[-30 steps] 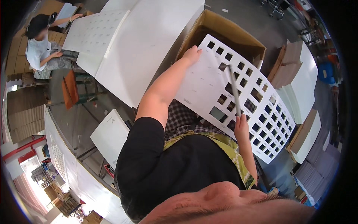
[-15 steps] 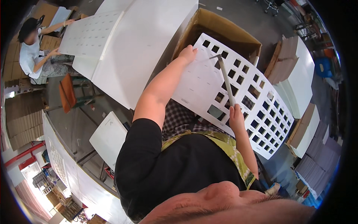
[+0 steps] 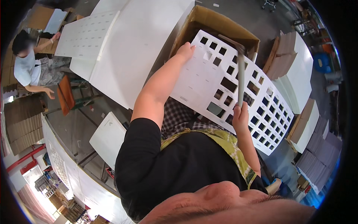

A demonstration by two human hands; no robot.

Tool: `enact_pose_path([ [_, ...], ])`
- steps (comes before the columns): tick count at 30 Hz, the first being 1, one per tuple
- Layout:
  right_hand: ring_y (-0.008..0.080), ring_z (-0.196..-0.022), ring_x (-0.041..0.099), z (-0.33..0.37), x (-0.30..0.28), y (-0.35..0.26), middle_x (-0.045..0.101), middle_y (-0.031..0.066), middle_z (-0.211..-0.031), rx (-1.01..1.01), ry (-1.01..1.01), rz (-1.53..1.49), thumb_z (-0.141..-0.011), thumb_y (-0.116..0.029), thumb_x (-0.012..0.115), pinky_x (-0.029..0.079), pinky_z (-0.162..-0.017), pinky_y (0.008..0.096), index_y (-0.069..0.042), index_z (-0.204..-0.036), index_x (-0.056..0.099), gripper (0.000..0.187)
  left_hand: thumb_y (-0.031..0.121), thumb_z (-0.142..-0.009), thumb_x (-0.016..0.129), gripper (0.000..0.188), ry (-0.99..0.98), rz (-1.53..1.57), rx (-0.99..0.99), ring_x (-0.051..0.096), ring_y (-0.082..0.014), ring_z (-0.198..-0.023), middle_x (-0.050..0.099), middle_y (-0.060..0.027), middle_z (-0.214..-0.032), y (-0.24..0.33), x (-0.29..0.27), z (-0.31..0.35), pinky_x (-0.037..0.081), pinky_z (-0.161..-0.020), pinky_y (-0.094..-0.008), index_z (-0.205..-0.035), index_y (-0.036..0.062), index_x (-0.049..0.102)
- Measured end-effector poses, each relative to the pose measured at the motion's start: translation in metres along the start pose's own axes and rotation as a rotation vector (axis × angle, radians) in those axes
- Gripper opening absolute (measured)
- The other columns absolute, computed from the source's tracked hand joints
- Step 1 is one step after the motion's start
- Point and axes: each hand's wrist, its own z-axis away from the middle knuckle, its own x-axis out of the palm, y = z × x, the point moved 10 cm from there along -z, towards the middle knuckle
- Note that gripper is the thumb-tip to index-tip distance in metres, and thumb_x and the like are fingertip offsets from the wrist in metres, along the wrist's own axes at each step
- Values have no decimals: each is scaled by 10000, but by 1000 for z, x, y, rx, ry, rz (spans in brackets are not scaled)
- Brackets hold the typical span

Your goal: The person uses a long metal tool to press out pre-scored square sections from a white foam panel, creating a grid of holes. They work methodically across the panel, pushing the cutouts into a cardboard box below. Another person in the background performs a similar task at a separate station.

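Observation:
A white cardboard sheet with rows of rectangular cut-outs lies slanted across my lap and the edge of an open cardboard box. My left hand is closed on the sheet's upper left edge. In my right hand is the long grey handle of a hammer, raised over the sheet. Its head is blurred by motion. Most of the openings show dark; one near my left hand shows white, with what looks like a tilted piece in it. The left part of the sheet is unpunched.
To the left stands a large white sheet stack; a co-worker is beyond it. An orange-backed chair and a white panel are nearer. Board stacks line the right side, by a blue container.
The hammer head has swung right, away from the openings near my left hand. The sheet has shifted slightly. One of the co-worker's hands has come off their sheet and dropped lower.

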Motion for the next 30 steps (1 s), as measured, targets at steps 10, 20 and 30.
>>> enact_pose_path([
  [10, 438, -639, 550, -5, 8, 9, 556, 231, -691, 49, -30, 77, -969, -230, 427, 410, -553, 482, -36, -1002, 448, 198, 393, -928, 473, 449, -7, 13, -9, 559, -438, -1015, 588, -296, -1068, 0, 1, 3, 439, -868, -464, -1038, -38, 537],
  [20, 396, -681, 584, -39, 47, 5, 589, 208, -738, 48, -212, 164, -975, -243, 425, 446, -607, 456, -37, -1003, 446, 208, 383, -953, 438, 447, -215, 300, -116, 584, -306, -956, 601, -227, -1048, -85, 42, -17, 446, -846, -420, -1043, -39, 552],
  [30, 398, -660, 573, -34, 43, -4, 564, 192, -690, -17, -103, 165, -963, -206, 448, 441, -579, 435, -33, -963, 453, 174, 348, -968, 379, 401, -50, 18, 42, 557, -445, -949, 592, -284, -992, -19, 3, 26, 426, -833, -484, -945, -29, 512],
])
